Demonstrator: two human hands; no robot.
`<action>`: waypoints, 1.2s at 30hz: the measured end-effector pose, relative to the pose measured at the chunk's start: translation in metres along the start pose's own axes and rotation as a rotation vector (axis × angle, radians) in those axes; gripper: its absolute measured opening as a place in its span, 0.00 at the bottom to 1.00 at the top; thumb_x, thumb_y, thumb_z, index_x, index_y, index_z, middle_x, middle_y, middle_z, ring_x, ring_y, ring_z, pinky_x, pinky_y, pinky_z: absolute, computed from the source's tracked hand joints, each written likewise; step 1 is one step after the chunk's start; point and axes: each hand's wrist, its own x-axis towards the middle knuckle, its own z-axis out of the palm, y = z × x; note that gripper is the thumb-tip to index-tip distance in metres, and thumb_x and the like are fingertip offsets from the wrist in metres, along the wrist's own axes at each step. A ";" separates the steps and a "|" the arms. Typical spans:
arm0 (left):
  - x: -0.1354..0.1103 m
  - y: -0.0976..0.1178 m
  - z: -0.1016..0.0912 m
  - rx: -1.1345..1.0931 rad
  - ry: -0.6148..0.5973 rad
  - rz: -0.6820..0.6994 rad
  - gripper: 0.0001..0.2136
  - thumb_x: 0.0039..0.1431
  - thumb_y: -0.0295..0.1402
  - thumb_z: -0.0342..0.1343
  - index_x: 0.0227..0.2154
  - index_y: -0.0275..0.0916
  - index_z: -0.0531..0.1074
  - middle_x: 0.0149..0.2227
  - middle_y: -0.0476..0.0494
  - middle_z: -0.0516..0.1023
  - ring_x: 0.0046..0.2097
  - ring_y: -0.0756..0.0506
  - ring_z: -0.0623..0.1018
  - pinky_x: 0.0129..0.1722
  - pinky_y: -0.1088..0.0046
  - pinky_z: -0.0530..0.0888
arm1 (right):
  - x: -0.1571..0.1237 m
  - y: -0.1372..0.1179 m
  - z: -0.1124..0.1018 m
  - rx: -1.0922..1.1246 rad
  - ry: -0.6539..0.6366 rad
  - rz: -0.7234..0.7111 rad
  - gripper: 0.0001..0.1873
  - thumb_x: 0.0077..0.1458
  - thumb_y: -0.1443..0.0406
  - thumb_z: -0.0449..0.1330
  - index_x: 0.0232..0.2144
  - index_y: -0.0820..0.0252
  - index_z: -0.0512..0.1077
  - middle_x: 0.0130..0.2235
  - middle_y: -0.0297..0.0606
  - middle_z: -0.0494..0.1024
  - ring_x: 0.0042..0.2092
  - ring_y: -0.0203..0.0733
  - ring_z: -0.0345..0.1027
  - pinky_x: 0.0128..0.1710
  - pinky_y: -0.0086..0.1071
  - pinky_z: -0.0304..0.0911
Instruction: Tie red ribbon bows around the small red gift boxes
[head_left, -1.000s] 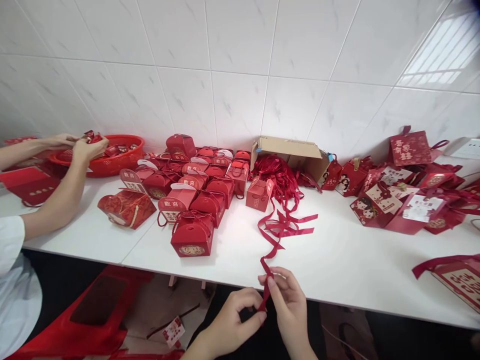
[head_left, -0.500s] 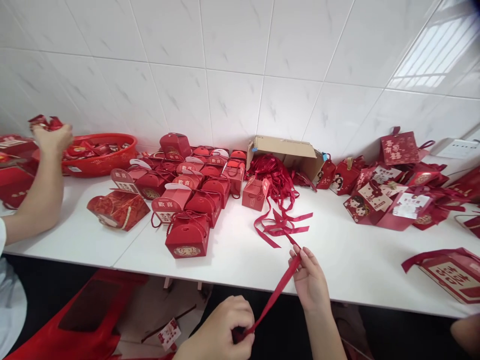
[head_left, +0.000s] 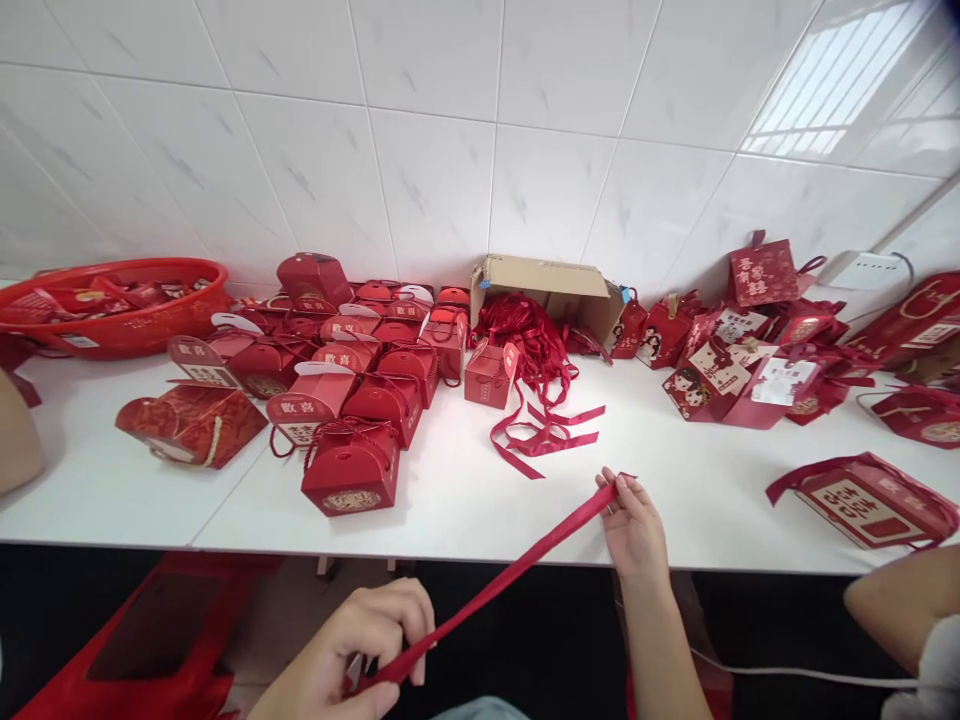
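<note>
A red ribbon [head_left: 517, 570] stretches slantwise between my two hands, just in front of the table edge. My left hand [head_left: 367, 640] pinches its lower end at the bottom of the view. Higher up and to the right, my right hand [head_left: 631, 520] grips the upper end between thumb and fingers, over the white table's [head_left: 465, 510] front edge. Beyond my hands lie loose ribbon ends [head_left: 544, 440], trailing from a heap of red ribbons [head_left: 517, 325] at the mouth of a cardboard box [head_left: 547, 275]. A small red gift box [head_left: 491, 375] stands beside the heap.
Several red gift boxes [head_left: 352, 465] crowd the table left of centre, near a red basin [head_left: 150, 320]. More decorated boxes [head_left: 750, 375] are piled at the right. One box with a ribbon [head_left: 862, 500] lies near the right edge. Other people's arms [head_left: 907, 600] show at both sides.
My hands have moved apart, my left going left and my right slightly right, drawing the ribbon longer. Its upper end is now clear of the loose ribbons. The view has shifted right.
</note>
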 end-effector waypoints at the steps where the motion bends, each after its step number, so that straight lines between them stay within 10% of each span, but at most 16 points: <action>1: -0.001 0.001 -0.002 -0.049 0.024 0.021 0.08 0.59 0.34 0.50 0.25 0.40 0.61 0.27 0.43 0.72 0.35 0.43 0.71 0.36 0.64 0.68 | 0.001 0.000 -0.002 -0.005 -0.001 0.010 0.13 0.40 0.66 0.71 0.28 0.58 0.71 0.35 0.34 0.82 0.38 0.36 0.77 0.38 0.26 0.72; 13: -0.013 0.014 -0.023 0.133 0.247 -0.041 0.16 0.58 0.40 0.51 0.18 0.39 0.60 0.25 0.44 0.70 0.35 0.42 0.72 0.36 0.63 0.69 | -0.005 -0.003 -0.010 -0.082 -0.001 -0.021 0.22 0.46 0.65 0.69 0.44 0.56 0.68 0.41 0.37 0.80 0.46 0.40 0.75 0.44 0.33 0.72; 18: -0.002 -0.011 -0.057 0.569 1.120 -0.199 0.06 0.55 0.38 0.55 0.29 0.42 0.70 0.39 0.43 0.73 0.46 0.41 0.72 0.47 0.62 0.69 | -0.004 -0.014 -0.019 -0.046 0.049 -0.082 0.18 0.47 0.66 0.68 0.41 0.52 0.69 0.41 0.33 0.79 0.45 0.38 0.74 0.41 0.33 0.72; 21: 0.008 -0.035 -0.083 0.553 1.363 -0.293 0.12 0.51 0.41 0.58 0.35 0.41 0.70 0.42 0.44 0.72 0.48 0.41 0.72 0.47 0.65 0.71 | -0.008 -0.022 -0.021 -0.020 0.055 -0.150 0.31 0.44 0.70 0.68 0.49 0.42 0.65 0.38 0.29 0.79 0.41 0.36 0.74 0.37 0.33 0.72; 27: 0.021 -0.056 -0.101 0.307 1.259 -0.337 0.12 0.50 0.39 0.56 0.35 0.38 0.70 0.47 0.44 0.73 0.48 0.41 0.74 0.46 0.68 0.72 | -0.013 -0.046 -0.026 0.087 0.085 -0.241 0.08 0.39 0.73 0.63 0.26 0.59 0.73 0.25 0.30 0.71 0.21 0.26 0.59 0.22 0.23 0.62; 36: 0.043 -0.059 -0.028 0.215 0.981 -0.351 0.18 0.54 0.40 0.52 0.46 0.38 0.70 0.51 0.39 0.73 0.53 0.40 0.72 0.53 0.64 0.70 | -0.028 -0.025 0.022 -0.280 -0.156 -0.154 0.10 0.41 0.60 0.66 0.26 0.61 0.74 0.24 0.30 0.67 0.18 0.25 0.48 0.16 0.25 0.45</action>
